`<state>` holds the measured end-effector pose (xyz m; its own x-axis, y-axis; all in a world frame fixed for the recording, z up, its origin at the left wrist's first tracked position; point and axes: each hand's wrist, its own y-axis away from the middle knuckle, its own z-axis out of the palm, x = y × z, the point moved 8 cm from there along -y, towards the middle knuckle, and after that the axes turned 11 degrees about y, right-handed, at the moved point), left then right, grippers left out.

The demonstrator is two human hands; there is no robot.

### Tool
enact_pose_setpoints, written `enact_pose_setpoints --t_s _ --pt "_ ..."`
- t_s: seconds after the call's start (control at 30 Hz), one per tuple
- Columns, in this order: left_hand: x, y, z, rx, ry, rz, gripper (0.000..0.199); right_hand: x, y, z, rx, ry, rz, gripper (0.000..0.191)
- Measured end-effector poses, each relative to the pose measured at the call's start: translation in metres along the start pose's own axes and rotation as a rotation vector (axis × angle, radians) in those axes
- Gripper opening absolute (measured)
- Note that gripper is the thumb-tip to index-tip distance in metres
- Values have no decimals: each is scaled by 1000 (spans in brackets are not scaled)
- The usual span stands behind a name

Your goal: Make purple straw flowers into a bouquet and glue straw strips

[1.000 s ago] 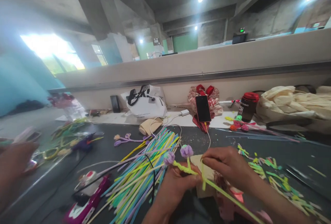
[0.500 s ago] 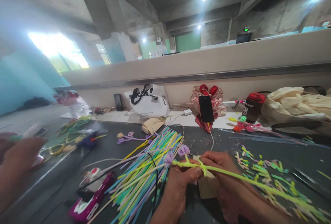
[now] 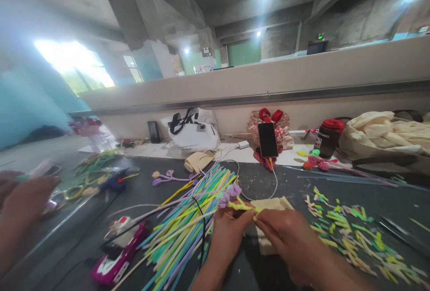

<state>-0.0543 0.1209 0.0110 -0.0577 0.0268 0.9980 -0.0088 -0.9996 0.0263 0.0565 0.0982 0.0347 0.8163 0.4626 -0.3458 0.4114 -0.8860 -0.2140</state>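
Between my hands is a yellow pipe-cleaner stem (image 3: 242,206) with fuzzy purple blossoms (image 3: 228,196) at its left end. My left hand (image 3: 230,232) pinches the stem just below the blossoms. The fingers of my right hand (image 3: 285,230) are pressed together on the stem's right end, close to my left fingertips. What lies inside that pinch is mostly hidden. A piece of tan paper or card (image 3: 268,241) lies under my hands. Just left of them spreads a large bundle of pastel pipe cleaners (image 3: 184,232).
A magenta hair-clipper-like device (image 3: 117,255) lies at lower left. Cut pipe-cleaner bits (image 3: 356,232) are scattered at right. Behind stand a phone (image 3: 268,141) on a cable and a dark red-lidded bottle (image 3: 327,138). Another person's hands (image 3: 30,197) work at far left.
The long yellow pipe cleaner that ran right across my right forearm no longer shows there. My right hand has turned over and closed beside the left, and the blossoms have shifted closer together.
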Motion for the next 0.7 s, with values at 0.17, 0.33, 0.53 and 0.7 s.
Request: enact_pose_setpoints --t_s 0.17,0.33,0.53,0.7 --pt "1 7 14 -156 50 -32 5 20 -5 -23 13 38 37 29" --pt "-1 9 20 -226 266 -34 3 30 -12 -14 -69 -235 88 28" --pt "-14 7 15 -154 507 -63 4 34 -15 13 -181 -516 126 24" --pt "-9 7 17 -173 486 -42 4 33 -6 36 -323 -782 238 22"
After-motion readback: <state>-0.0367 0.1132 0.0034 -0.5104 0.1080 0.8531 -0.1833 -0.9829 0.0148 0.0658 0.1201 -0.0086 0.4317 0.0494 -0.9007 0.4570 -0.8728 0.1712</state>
